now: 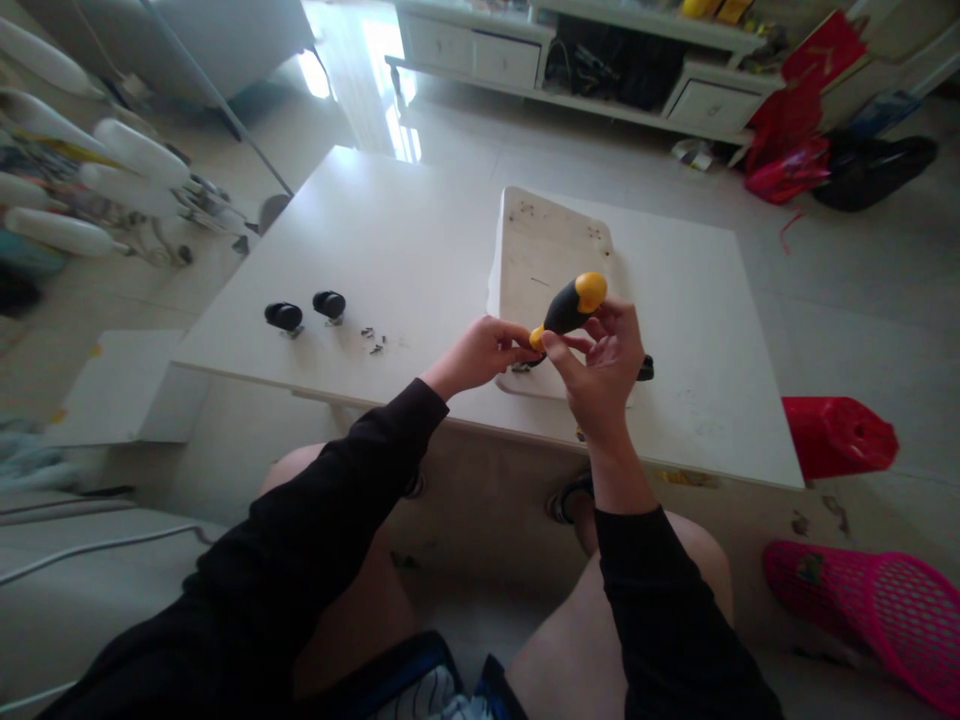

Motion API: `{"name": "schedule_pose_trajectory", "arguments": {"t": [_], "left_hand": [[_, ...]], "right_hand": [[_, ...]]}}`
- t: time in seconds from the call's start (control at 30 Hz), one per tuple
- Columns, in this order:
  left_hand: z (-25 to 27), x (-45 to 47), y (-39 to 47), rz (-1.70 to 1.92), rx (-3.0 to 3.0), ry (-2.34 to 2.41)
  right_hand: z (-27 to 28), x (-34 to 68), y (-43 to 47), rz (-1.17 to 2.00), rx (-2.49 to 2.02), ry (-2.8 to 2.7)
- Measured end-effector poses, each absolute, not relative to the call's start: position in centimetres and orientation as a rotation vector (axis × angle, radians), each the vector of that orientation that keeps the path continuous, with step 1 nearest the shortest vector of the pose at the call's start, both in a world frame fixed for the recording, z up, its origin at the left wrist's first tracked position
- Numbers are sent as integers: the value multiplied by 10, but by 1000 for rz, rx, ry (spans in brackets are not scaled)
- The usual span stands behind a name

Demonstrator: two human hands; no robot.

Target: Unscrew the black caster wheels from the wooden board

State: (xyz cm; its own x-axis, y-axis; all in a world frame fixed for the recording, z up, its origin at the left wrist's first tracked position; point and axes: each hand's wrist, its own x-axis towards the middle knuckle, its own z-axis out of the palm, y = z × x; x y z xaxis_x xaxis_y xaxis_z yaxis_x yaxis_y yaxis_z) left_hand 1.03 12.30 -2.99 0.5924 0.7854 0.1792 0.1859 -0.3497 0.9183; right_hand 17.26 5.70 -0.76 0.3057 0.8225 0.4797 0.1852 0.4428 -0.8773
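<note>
My right hand grips a screwdriver with a black and yellow handle, tilted up to the right over the near end of a white board lying on the low white table. My left hand pinches at the lower tip of the screwdriver, fingers closed there; what it holds is too small to tell. A black caster wheel peeks out just right of my right hand. Two more black caster wheels and several small screws lie on the table to the left.
A red bag sits on the floor past the table's right corner, with a pink mesh basket nearer me. A white TV cabinet stands at the back. White bottles on a rack fill the left side. My knees are under the table's near edge.
</note>
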Motion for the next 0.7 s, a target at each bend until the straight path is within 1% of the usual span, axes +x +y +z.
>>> {"name": "schedule_pose_trajectory", "arguments": {"t": [0.2, 0.33, 0.4, 0.57, 0.7], "left_hand": [[-30, 20, 118, 874, 1823, 877], [-26, 15, 121, 737, 1823, 772], [-24, 14, 122, 723, 1829, 768], [-31, 22, 120, 911, 1804, 903], [-33, 21, 122, 899, 1776, 849]], "right_hand": [[-14, 173, 61, 453, -1095, -1178], [-18, 175, 63, 466, -1050, -1168], [-18, 175, 62, 496, -1028, -1208], [-19, 175, 63, 457, -1008, -1240], [-18, 174, 65, 404, -1026, -1215]]}}
